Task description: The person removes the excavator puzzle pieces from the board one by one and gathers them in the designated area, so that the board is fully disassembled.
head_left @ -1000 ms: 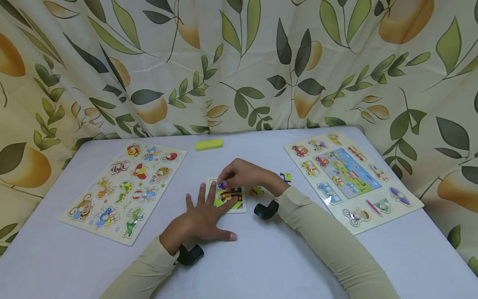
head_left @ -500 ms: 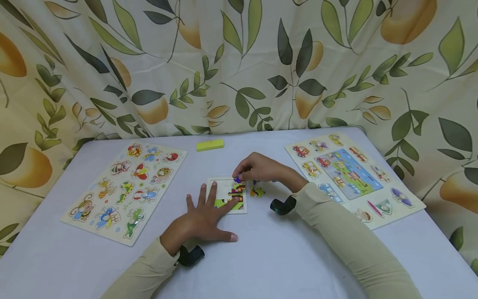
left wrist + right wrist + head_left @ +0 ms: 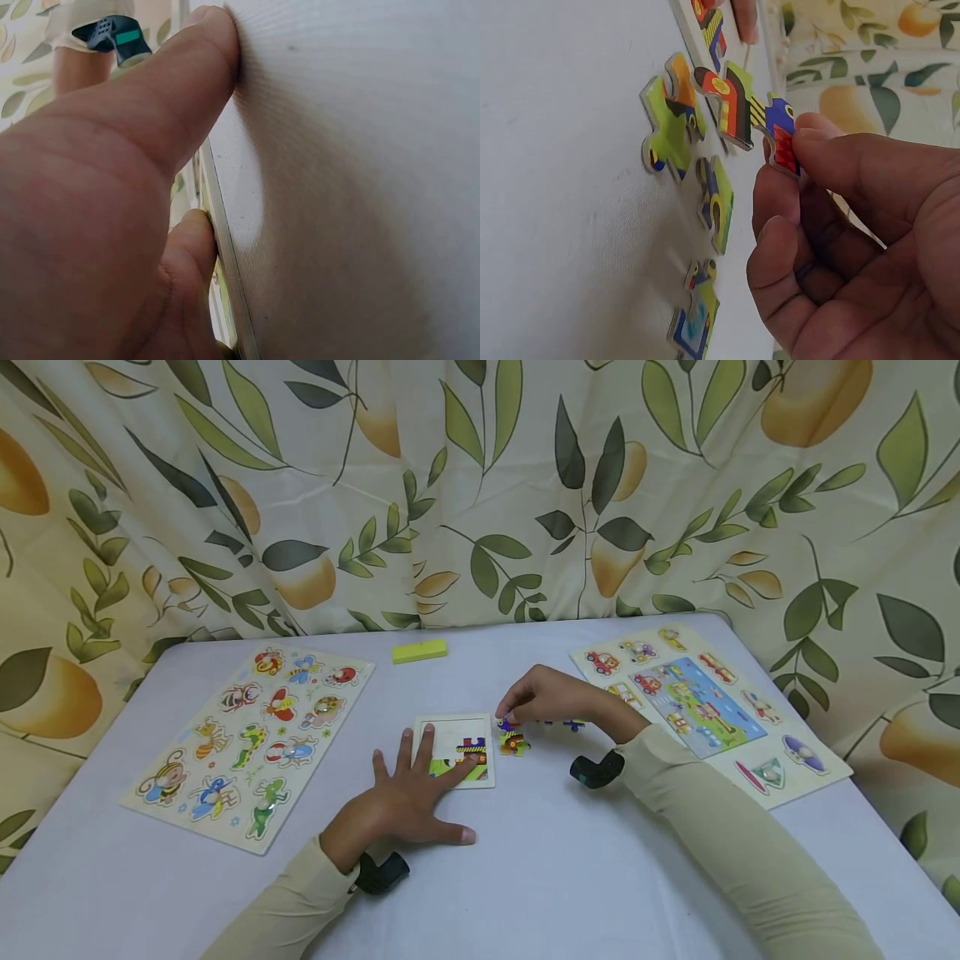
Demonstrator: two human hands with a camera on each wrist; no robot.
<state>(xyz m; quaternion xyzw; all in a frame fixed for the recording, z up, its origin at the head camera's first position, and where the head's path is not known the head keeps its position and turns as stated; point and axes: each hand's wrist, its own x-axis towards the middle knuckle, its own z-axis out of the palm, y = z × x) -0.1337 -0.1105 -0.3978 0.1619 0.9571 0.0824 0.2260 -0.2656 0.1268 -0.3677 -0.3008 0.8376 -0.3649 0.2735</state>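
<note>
My left hand (image 3: 408, 793) lies with its fingers spread over the small white-framed jigsaw tray (image 3: 453, 720), fingertips on the pieces and the thumb on the tablecloth. Green and red-and-black pieces (image 3: 474, 747) sit in the tray's lower and right part; its upper left shows bare white. Just right of the tray, my right hand (image 3: 551, 697) pinches a jigsaw piece (image 3: 735, 109), printed red, black, green and blue, between thumb and index finger. Close by on the cloth are loose pieces: a green-and-orange one (image 3: 671, 124), a green-and-blue one (image 3: 718, 202) and another (image 3: 697, 315).
An insect puzzle board (image 3: 251, 735) lies at the left, and a vehicle puzzle board (image 3: 618, 664) at the right, partly behind the right arm. Toward the back rests a yellow block (image 3: 420, 651). A patterned curtain (image 3: 480, 543) hangs behind the table.
My right hand has moved right from over the tray to beside it, carrying the jigsaw piece out. More of the tray's white base shows. My left hand stays in place.
</note>
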